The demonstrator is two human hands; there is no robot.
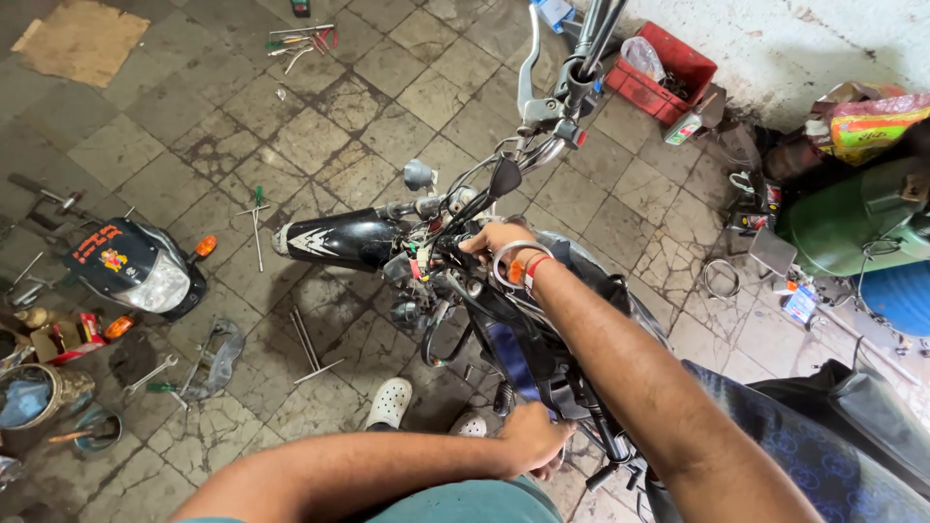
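Observation:
I look down on a partly stripped black motorcycle [504, 320] standing on a tiled floor. My right hand [492, 239], with bangles on the wrist, reaches forward and grips the wiring and fittings at the steering head, just behind the black front mudguard [334, 237]. Lower down, my left hand [535, 438] is closed on a part at the side of the frame near the engine; what it grips is hidden by the fingers. The handlebar with its silver lever [528, 73] rises beyond my right hand.
A removed headlight fairing with orange indicators [136, 266] lies at left. Spanners and screwdrivers [257, 223] are scattered on the floor, more tools [300, 41] farther back. A red crate [664, 70] stands by the wall, a green cylinder [852, 218] at right. My white clog [389, 402] is below.

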